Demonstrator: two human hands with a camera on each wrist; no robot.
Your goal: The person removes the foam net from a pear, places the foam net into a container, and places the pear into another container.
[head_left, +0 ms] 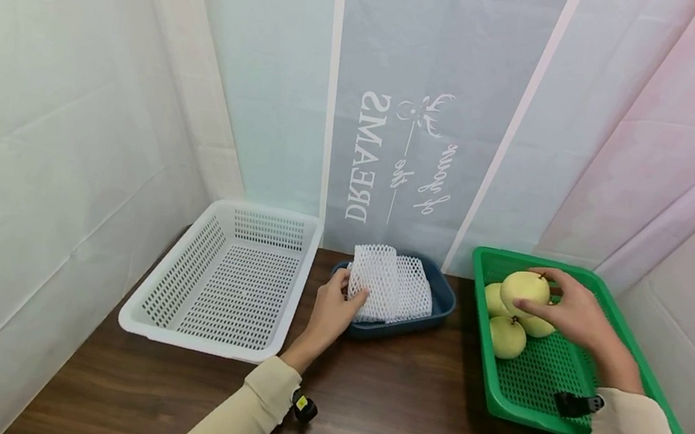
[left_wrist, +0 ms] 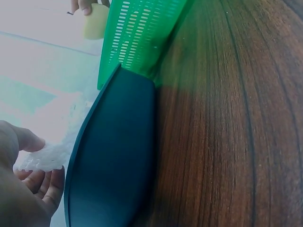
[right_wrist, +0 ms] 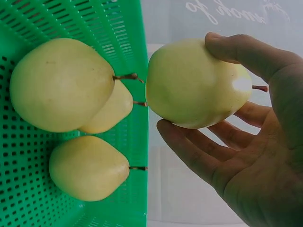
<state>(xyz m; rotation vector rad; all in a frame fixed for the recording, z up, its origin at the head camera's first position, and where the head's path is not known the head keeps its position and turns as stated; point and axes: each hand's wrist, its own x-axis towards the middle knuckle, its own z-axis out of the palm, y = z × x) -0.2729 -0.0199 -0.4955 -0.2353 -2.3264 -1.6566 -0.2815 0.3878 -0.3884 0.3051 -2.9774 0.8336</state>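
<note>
My left hand (head_left: 330, 313) pinches a white foam fruit net (head_left: 374, 280) at its left edge, thumb on one side and fingers behind. The net stands raised over the dark blue tray (head_left: 443, 296), with more white netting (head_left: 413, 289) behind it. In the left wrist view the netting (left_wrist: 47, 158) shows between thumb and fingers, beside the tray's wall (left_wrist: 116, 146). My right hand (head_left: 578, 312) grips a pale yellow-green pear (right_wrist: 194, 85) between thumb and fingers, its stem towards the palm. It is raised over several other pears (head_left: 507, 338) in the green basket (head_left: 552, 381).
On the left of the brown wooden table (head_left: 408, 429) stands a white perforated basket (head_left: 239, 295) with nothing in it. The blue tray sits between the two baskets. A printed curtain (head_left: 433, 46) hangs right behind them, and pale cloth walls (head_left: 30, 153) close both sides.
</note>
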